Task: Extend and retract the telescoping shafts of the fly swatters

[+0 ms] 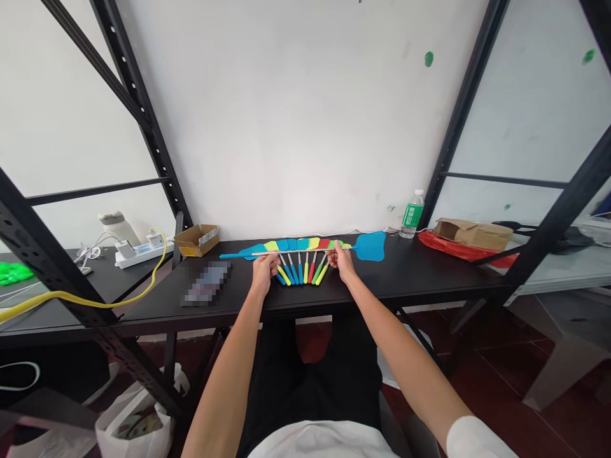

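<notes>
Both my hands hold a blue fly swatter [370,247] level above the black table, its flat head to the right and its blue handle to the left. My left hand [264,270] is closed on the pale shaft near the handle. Toward the head end, my right hand [340,259] pinches the same shaft. Behind and below it, several fly swatters [312,270] lie fanned out, with blue, yellow, red and green handles pointing toward me. Their overlapping heads are partly hidden by the held shaft and my hands.
On the black table [396,273] a blurred flat item [207,283] and an open cardboard box [196,240] sit at left. A water bottle [413,215] stands at back right. A yellow cable [143,299] crosses a black rack post [138,95] at left.
</notes>
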A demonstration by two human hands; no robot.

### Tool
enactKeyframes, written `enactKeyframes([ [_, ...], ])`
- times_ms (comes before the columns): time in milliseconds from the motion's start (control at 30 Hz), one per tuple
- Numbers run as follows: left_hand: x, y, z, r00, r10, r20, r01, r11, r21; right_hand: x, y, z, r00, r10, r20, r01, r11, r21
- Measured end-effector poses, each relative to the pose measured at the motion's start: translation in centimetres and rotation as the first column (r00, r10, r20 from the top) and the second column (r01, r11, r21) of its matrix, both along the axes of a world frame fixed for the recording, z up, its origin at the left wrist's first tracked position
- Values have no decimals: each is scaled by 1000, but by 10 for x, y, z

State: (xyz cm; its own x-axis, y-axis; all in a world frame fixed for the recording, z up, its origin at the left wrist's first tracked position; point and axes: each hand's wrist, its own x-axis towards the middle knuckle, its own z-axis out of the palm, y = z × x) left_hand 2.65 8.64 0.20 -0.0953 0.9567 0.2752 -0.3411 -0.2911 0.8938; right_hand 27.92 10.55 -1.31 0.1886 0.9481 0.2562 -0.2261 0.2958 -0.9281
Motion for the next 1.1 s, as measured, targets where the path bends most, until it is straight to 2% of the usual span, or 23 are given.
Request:
enactKeyframes([
  [400, 2, -3, -2, 992, -10, -128, 15, 999, 39, 2, 0, 1, 996, -22, -87, 24, 1000, 20],
  [700, 5, 1, -5, 989, 71, -127, -67, 997, 36, 2, 3, 1, 993, -61, -103, 57, 997, -47],
  [1100, 5, 6, -4, 987, 130, -91, -133, 991, -25, 2, 3, 1, 994, -67, -81, 63, 997, -54],
])
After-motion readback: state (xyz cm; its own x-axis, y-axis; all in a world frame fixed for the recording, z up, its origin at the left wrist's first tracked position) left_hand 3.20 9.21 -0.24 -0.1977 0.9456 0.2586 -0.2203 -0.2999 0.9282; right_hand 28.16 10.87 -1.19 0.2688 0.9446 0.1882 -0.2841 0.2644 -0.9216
